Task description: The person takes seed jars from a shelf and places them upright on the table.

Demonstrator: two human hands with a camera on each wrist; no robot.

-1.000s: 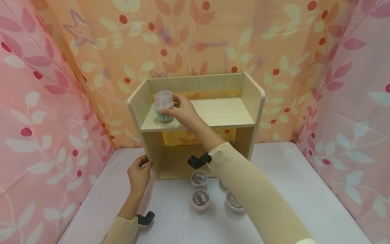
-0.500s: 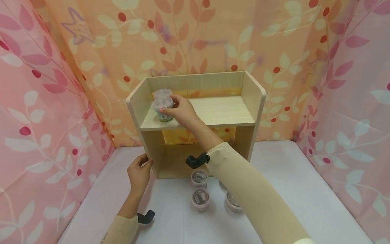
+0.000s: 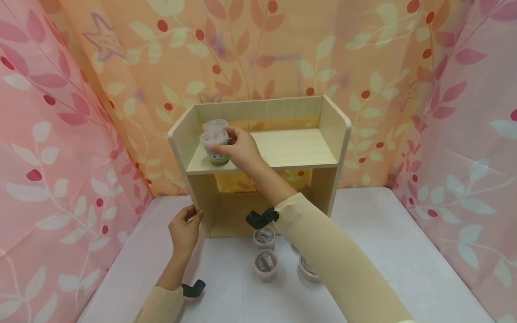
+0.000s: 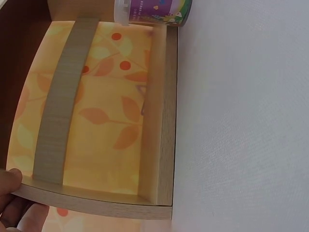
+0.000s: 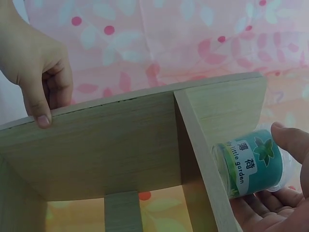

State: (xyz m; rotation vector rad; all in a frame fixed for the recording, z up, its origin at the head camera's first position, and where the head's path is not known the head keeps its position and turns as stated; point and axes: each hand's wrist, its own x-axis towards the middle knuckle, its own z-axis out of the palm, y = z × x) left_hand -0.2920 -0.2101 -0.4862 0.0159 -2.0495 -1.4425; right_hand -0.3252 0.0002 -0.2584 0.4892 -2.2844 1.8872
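Note:
My right hand (image 3: pixel 245 150) grips a clear plastic jar (image 3: pixel 218 158) at the front left of the upper shelf, thumb on the near side and fingers behind. In the right wrist view the jar shows a teal label (image 5: pixel 263 159) reading "My little garden" with a leaf picture. Just behind it stands a second clear-lidded jar (image 3: pixel 216 124), mostly covered by the first. My left hand (image 3: pixel 183 231) pinches the front edge of the left side panel (image 3: pixel 199 197) of the pale wooden shelf unit, low down, thumb inside the edge and fingers outside.
On the white table (image 3: pixel 363 251) before the unit stand several more jars, among them a near one (image 3: pixel 265 265) and one behind it (image 3: pixel 264 237). My right sleeve partly covers those on the right. A purple-labelled jar (image 4: pixel 157 9) appears in the left wrist view. Patterned curtains surround the table.
My right hand has shifted the gripped jar slightly left and toward the shelf's front edge. My left hand keeps its hold on the side panel.

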